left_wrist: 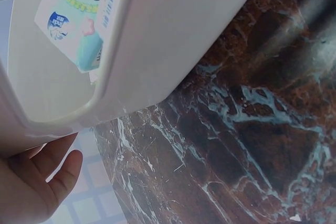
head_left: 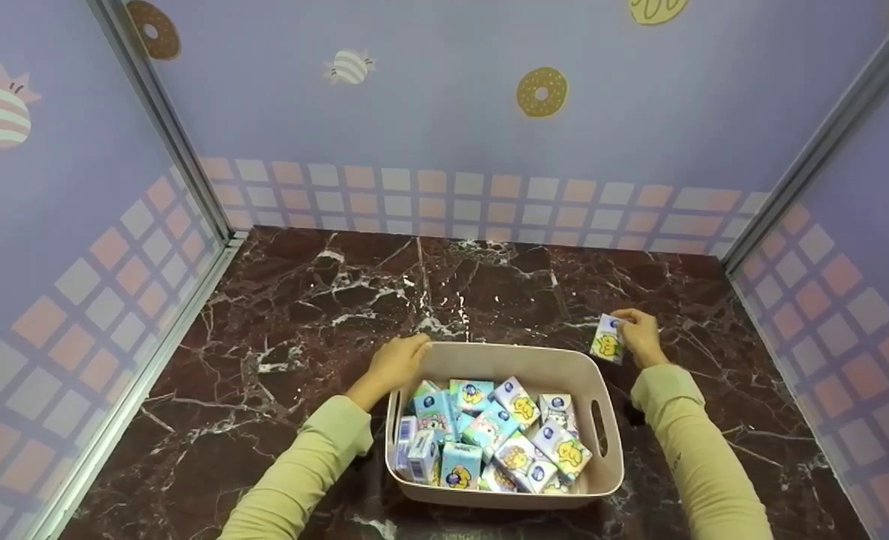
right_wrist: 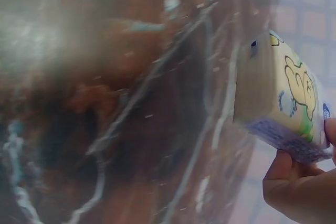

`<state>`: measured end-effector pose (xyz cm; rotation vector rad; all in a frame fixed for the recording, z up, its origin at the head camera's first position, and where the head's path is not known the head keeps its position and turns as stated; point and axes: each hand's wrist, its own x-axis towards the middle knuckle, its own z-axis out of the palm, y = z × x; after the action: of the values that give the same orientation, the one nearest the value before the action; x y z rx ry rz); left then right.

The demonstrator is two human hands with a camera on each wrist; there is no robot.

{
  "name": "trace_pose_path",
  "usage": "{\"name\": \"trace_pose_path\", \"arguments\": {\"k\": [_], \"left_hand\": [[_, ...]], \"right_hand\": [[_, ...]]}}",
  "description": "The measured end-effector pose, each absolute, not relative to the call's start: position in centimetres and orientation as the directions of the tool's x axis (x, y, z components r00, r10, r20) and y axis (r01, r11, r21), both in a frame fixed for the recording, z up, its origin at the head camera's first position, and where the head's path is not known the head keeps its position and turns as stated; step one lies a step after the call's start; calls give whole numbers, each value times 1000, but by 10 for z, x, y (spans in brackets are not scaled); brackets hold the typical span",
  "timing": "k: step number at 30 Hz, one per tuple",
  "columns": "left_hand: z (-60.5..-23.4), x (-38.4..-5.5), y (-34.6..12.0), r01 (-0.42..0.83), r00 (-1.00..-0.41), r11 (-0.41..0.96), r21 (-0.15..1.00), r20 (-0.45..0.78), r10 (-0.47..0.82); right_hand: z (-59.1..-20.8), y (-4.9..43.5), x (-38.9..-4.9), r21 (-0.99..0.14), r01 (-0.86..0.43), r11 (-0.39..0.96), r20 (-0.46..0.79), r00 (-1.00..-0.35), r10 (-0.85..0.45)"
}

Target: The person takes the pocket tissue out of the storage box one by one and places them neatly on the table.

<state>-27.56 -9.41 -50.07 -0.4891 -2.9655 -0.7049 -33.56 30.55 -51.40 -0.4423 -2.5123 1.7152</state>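
A beige plastic basket (head_left: 504, 352) holds several small printed tissue packs (head_left: 491, 429), heaped in blue, purple and white wrappers. My left hand (head_left: 399, 361) grips the basket's rim at its far left corner; the left wrist view shows that hand (left_wrist: 39, 182) with some fingers hidden behind the rim. To the right of the basket, my right hand (head_left: 641, 336) pinches one tissue pack (head_left: 608, 339) with a yellow cartoon figure. The same pack (right_wrist: 294, 90) is raised above the tabletop in the right wrist view, its far side hidden.
The basket stands on a dark red marbled tabletop (head_left: 324, 300) near its front. Lilac panels with printed sweets and pink-and-white squares (head_left: 429, 180) enclose the back and both sides. An oval handle hole (head_left: 599, 427) is cut in the basket's right wall.
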Motion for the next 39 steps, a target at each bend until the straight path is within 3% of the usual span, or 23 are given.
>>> {"name": "trace_pose_path", "arguments": {"k": [8,16,21,26,29,32,34,36,39], "left_hand": [[-500,-275,-94,293,-956,842,453,110,273],[-501,-276,-94,292,-956,831,474,115,270],[-501,-275,-94,293,-956,829,476,122,267],[-501,-275,-94,296,-955,826,479,125,269],[-502,-276,-94,302,-953,826,476,132,272],[-502,-275,-94,303,-953,825,477,138,271],[-502,-275,-94,307,-952,823,478,141,273],[-502,-275,-95,308,-951,821,480,141,274],[-501,-276,-95,308,-951,821,480,133,279]], "right_hand": [[-540,315,-335,-852,233,469,-84,-945,318],[-551,321,-330,-803,179,568,-19,-961,276],[-551,323,-327,-763,133,633,-37,-986,162],[-552,327,-327,-632,63,773,-108,-994,-7],[-572,339,-337,-582,30,813,-160,-984,-79],[-628,369,-366,-616,-90,783,-66,-984,-166],[-642,376,-373,-624,-113,773,-56,-980,-189],[-641,373,-373,-620,-97,779,-47,-986,-160],[-591,341,-345,-578,-10,816,-104,-991,-86]]}}
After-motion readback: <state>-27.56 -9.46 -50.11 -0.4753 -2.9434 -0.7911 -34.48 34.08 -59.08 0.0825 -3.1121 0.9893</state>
